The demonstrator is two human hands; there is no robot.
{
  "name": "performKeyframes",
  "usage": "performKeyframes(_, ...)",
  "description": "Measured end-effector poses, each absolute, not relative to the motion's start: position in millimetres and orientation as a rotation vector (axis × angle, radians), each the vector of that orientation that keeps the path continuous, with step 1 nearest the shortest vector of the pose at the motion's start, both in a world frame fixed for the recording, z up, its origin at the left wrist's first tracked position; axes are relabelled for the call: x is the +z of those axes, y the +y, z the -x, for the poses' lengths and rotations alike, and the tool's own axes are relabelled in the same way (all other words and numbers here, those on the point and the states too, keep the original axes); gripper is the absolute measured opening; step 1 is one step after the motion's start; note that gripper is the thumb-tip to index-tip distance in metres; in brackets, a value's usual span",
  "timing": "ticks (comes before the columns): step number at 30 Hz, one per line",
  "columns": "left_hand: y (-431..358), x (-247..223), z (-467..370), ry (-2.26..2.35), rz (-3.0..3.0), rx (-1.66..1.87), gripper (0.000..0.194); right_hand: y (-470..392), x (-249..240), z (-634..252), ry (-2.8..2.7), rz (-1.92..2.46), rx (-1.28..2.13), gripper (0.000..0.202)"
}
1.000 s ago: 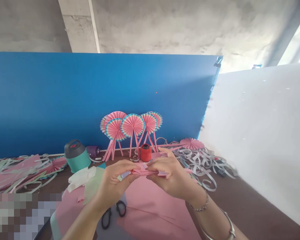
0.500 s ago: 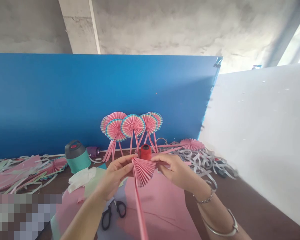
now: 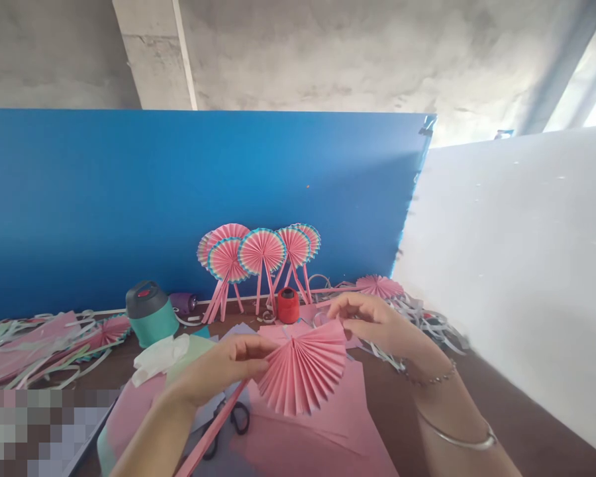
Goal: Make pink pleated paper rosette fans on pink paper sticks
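A pleated pink paper fan (image 3: 302,374) is spread out in a half-round shape above the sheets on the table. My left hand (image 3: 228,368) pinches its left edge between thumb and fingers. A long folded pink paper strip (image 3: 213,424) slants from that edge down toward me, under my left hand. At the upper right corner of the fan is my right hand (image 3: 372,324), its fingers curled and the thumb against the paper edge. Pink sheets (image 3: 328,437) lie beneath the fan. Black-handled scissors (image 3: 239,419) rest on them, partly covered by the strip.
Several finished round fans (image 3: 263,255) stand against the blue panel (image 3: 129,192). A red container (image 3: 288,306) sits before them. Leftward are a teal-and-grey container (image 3: 151,315), a purple object (image 3: 183,303) and crumpled white material (image 3: 161,358). White paper strips (image 3: 437,324) heap at right.
The fan has opened wider and come lower, with its pleats fanned toward me. Its strip swung from hanging straight down to slanting left. My right hand shifted slightly right and up.
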State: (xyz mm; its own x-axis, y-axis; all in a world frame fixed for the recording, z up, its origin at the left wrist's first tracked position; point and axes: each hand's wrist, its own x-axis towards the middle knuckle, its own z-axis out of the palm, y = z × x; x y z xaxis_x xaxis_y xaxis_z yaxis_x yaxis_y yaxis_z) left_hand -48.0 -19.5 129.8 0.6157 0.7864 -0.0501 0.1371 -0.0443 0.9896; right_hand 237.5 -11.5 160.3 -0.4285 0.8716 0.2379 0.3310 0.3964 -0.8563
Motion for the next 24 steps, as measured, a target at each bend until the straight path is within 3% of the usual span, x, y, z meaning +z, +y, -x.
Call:
performKeyframes(3,-22,121,45,0.618,-1.428,0.582,0.031,-11,162,-239,-1.840,0.898,1.111,0.012)
performKeyframes(6,-24,110,36,0.383,-1.222,0.658,0.045,-6,157,-232,-1.764,0.813,1.154,0.018)
performKeyframes(10,-26,112,23,0.293,-0.897,0.875,0.019,5,147,-221,-1.722,0.862,1.128,0.026)
performKeyframes(15,-22,119,26,0.258,-0.831,0.939,0.024,11,141,-219,-1.735,0.933,1.055,0.028)
performKeyframes(24,-10,94,27,0.338,-1.044,0.911,0.014,13,141,-222,-1.586,0.913,1.102,0.030)
